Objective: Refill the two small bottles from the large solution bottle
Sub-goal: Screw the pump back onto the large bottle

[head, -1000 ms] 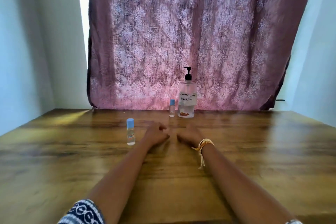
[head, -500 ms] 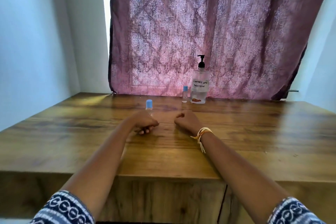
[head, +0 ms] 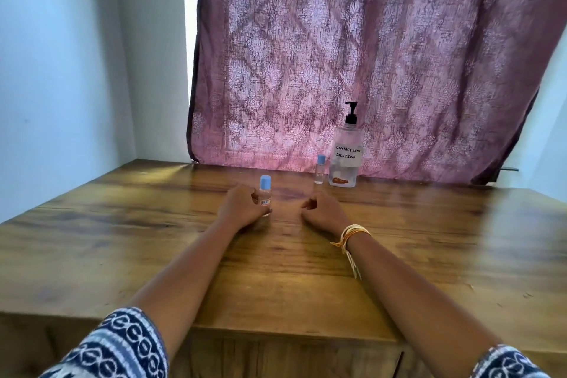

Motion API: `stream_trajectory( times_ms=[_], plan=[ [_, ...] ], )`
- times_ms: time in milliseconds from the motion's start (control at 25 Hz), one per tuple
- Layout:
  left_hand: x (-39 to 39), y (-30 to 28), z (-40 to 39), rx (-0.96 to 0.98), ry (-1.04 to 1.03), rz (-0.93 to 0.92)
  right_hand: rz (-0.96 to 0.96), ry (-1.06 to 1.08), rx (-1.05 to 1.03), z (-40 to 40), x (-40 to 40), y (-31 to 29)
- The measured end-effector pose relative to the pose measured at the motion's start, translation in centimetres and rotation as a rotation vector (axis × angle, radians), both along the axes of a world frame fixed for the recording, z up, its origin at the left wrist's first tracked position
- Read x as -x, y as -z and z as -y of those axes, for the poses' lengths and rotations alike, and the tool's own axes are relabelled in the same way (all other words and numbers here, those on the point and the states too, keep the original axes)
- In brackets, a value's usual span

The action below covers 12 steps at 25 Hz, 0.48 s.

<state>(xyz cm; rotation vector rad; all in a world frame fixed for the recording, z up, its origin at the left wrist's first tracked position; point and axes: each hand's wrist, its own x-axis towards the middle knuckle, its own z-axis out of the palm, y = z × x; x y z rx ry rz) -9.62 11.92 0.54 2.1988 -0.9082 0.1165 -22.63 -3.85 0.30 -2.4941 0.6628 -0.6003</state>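
A small clear bottle with a blue cap (head: 265, 192) stands upright on the wooden table (head: 429, 239), and my left hand (head: 241, 207) holds its lower part, fingers curled round it. My right hand (head: 322, 212) rests on the table a little to the right, loosely curled and holding nothing. A second small blue-capped bottle (head: 320, 169) stands at the back of the table. Right beside it is the large clear pump bottle (head: 345, 156), with a black pump and a label reading "CONTACT LENS SOLUTION".
A purple patterned curtain (head: 352, 55) hangs just behind the bottles. Pale walls close in on both sides. The table's front edge (head: 276, 333) lies under my forearms.
My left hand moved left to the near small bottle and took hold of it. My right hand stayed put. The view pulled back and now shows the table's front edge.
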Motion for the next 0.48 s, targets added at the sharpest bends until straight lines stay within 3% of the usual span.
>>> stream_trajectory(
  times_ms=[200, 480],
  plan=[
    [-1.9, 0.1, 5.5, 0.09, 0.021, 0.009, 0.065, 0.021, -0.008, 3.5, -2.2, 0.3],
    [-6.5, 0.5, 14.4, 0.055, 0.074, 0.02, 0.098, 0.096, -0.012, 9.1, -6.2, 0.4]
  ],
)
